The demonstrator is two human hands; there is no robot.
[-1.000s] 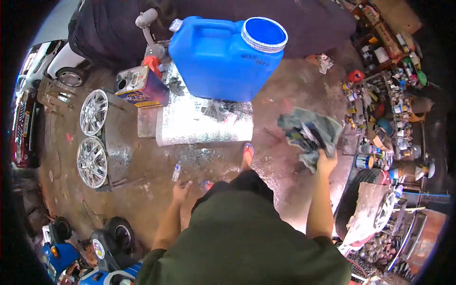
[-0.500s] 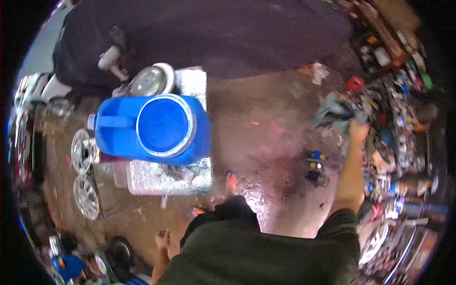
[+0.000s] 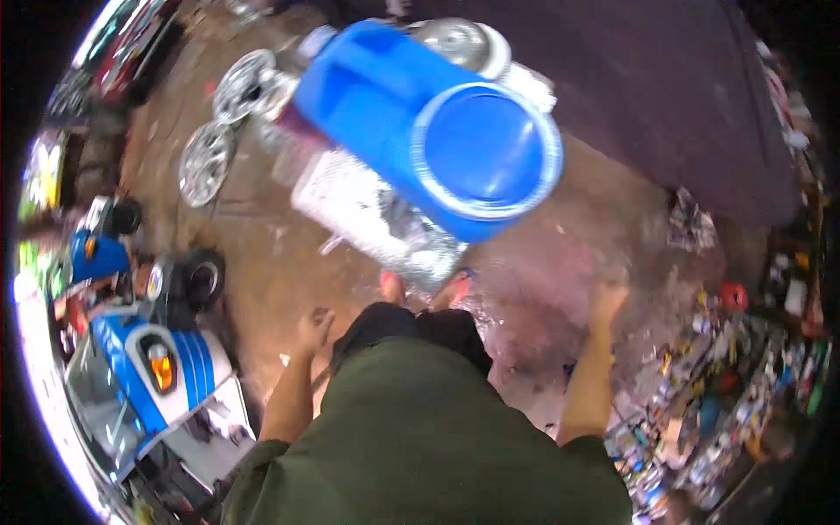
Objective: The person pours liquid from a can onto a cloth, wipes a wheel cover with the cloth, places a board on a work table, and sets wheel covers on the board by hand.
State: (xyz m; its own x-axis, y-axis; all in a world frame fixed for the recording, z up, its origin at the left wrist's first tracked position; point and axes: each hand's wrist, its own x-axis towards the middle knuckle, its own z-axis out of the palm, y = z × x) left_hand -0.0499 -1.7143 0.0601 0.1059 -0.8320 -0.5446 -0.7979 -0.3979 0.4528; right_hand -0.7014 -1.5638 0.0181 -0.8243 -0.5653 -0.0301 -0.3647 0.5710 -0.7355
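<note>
My left hand (image 3: 315, 330) hangs low on the left side with its fingers curled in; no object shows in it. My right hand (image 3: 610, 302) is out over the floor on the right, smeared by motion, so its fingers do not read clearly. Ahead of me is a big blue plastic jug (image 3: 376, 114) with a moulded handle and a round, white-rimmed blue disc (image 3: 487, 144) facing up. It is over a silvery covered surface (image 3: 350, 201). Neither hand touches the jug.
Two silver wheel covers (image 3: 206, 164) lie on the floor at upper left. A blue and white vehicle body part (image 3: 157, 359) with an orange lamp stands at left. Cluttered parts (image 3: 691, 385) heap at right. A dark cover (image 3: 630, 87) spreads across the back.
My view has turned, shifting the jug up and right. My right hand has come away from the greyish cloth at the right-hand clutter and is over the floor.
</note>
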